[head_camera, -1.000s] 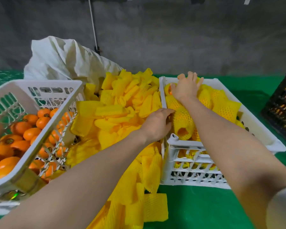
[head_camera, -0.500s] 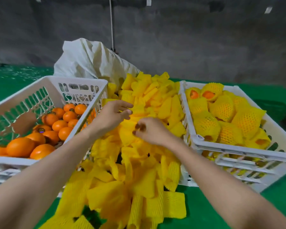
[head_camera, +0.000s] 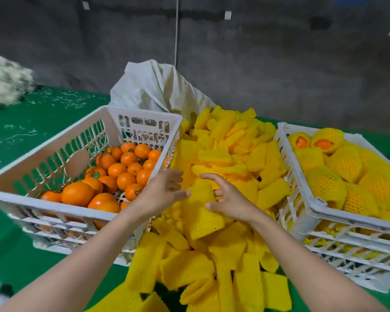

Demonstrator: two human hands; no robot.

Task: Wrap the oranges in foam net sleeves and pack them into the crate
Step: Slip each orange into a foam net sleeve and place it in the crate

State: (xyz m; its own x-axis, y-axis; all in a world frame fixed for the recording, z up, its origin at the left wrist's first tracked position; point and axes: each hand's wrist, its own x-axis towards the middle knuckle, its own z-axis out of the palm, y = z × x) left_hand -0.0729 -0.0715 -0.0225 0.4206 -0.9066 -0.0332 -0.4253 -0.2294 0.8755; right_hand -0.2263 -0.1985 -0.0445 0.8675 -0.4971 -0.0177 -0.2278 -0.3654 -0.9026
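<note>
A yellow foam net sleeve (head_camera: 200, 215) is held over the pile of loose sleeves (head_camera: 225, 154) in the middle. My left hand (head_camera: 160, 194) grips its left edge with the thumb on top. My right hand (head_camera: 232, 201) pinches its right edge, thumb on the front, index finger stretched out behind. Bare oranges (head_camera: 124, 170) lie in the white crate on the left (head_camera: 32, 198). Oranges wrapped in yellow sleeves (head_camera: 345, 163) fill the white crate on the right (head_camera: 304, 188); two at its far end show orange through the sleeve openings.
A white woven sack (head_camera: 158, 88) stands behind the sleeve pile. Everything rests on a green surface (head_camera: 20, 255), with more sleeves spilling toward me. A grey wall closes the back. Something pale and blurred sits at the far left edge.
Both hands left the right crate and came to the sleeve pile. They now hold one sleeve between them, lifted off the pile. My view has turned left.
</note>
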